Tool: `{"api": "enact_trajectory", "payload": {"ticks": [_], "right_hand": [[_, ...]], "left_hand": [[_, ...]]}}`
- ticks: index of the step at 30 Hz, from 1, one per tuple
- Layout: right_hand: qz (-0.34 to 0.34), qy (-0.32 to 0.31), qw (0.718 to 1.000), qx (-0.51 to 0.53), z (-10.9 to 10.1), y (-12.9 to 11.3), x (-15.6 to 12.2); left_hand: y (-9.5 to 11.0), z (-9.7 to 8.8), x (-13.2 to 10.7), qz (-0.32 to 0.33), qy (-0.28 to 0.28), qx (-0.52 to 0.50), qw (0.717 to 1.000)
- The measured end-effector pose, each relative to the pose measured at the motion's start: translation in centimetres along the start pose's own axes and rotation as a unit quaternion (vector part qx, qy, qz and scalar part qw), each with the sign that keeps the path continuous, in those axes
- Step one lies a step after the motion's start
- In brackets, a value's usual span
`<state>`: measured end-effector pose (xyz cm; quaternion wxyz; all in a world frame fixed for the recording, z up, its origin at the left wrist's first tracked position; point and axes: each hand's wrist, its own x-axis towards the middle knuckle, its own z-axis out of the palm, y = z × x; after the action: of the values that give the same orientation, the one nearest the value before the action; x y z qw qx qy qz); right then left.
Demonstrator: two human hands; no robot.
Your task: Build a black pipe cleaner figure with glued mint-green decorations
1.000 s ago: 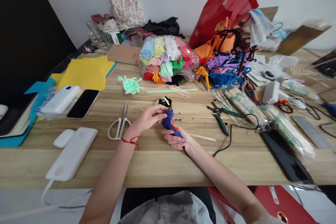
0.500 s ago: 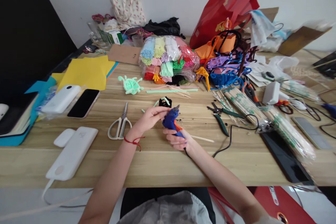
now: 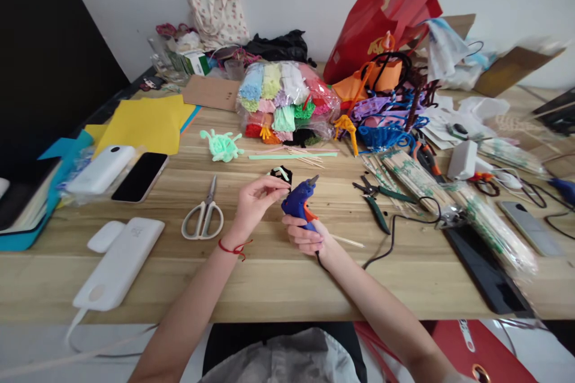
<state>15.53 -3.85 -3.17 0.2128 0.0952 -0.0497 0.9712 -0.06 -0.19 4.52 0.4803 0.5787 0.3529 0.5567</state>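
The right hand (image 3: 304, 236) curls around a blue-and-orange plastic glue gun (image 3: 297, 200), while the left hand (image 3: 259, 198), fingers nearly together, hold unclear, lies just near of a small black openwork piece (image 3: 288, 176); the metal nozzle (image 3: 314, 181) is best aimed clear of skin.

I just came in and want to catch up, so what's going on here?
A person grips a glue gun in the right hand, its nozzle pointing away. The left hand is pinched beside it; whether it holds anything is unclear. A black piece lies just beyond those fingertips. Scissors lie to the left, pliers to the right.
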Motion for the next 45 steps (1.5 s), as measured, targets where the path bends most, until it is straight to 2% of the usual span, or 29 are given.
{"api": "enact_trajectory", "payload": {"ticks": [2, 7, 15, 21, 28, 30, 33, 35, 37, 39, 41, 43, 45], "right_hand": [[0.003, 0.014, 1.0, -0.014, -0.2, -0.1, -0.1], [0.013, 0.051, 0.997, -0.054, 0.1, 0.1, 0.0], [-0.012, 0.106, 0.992, -0.07, 0.9, 0.0, 0.2], [-0.029, 0.016, 0.997, -0.069, 1.2, -0.1, 0.6], [-0.049, -0.029, 0.995, -0.078, 1.8, -0.7, 0.2], [-0.072, -0.006, 0.992, -0.099, 1.9, -1.2, -0.2], [-0.115, 0.079, 0.978, -0.155, 2.4, -2.2, -1.0], [-0.147, 0.133, 0.959, -0.202, 3.2, -2.9, -1.3], [-0.179, 0.189, 0.931, -0.255, 4.2, -3.6, -1.5], [-0.221, 0.267, 0.882, -0.319, 5.2, -4.2, -1.7], [-0.275, 0.352, 0.807, -0.386, 5.7, -4.6, -1.9], [-0.328, 0.424, 0.716, -0.447, 5.8, -5.0, -2.2], [-0.369, 0.469, 0.623, -0.504, 5.4, -5.2, -2.6]], "left_hand": [[-0.2, -0.2, 0.1, 0.009, 0.004, 0.004, 1.0], [-0.3, 0.2, 0.0, 0.037, -0.028, 0.028, 0.999], [-1.3, 1.6, -1.2, 0.07, 0.061, 0.076, 0.993], [-1.3, 1.5, -1.0, 0.078, 0.051, 0.097, 0.991], [-0.7, 1.0, -0.8, 0.045, 0.002, 0.079, 0.996], [-0.5, 0.5, -0.7, 0.035, -0.008, 0.069, 0.997], [-0.3, -0.8, -0.1, 0.065, 0.005, 0.07, 0.995], [-0.1, -1.9, 0.4, 0.079, 0.021, 0.101, 0.992], [0.0, -3.0, 0.9, 0.073, 0.071, 0.134, 0.986], [-0.2, -4.2, 1.2, 0.046, 0.118, 0.154, 0.98], [-0.6, -5.1, 1.6, 0.035, 0.13, 0.189, 0.973], [-1.4, -5.5, 1.8, 0.022, 0.126, 0.216, 0.968], [-2.1, -5.5, 2.0, 0.024, 0.126, 0.234, 0.964]]}}
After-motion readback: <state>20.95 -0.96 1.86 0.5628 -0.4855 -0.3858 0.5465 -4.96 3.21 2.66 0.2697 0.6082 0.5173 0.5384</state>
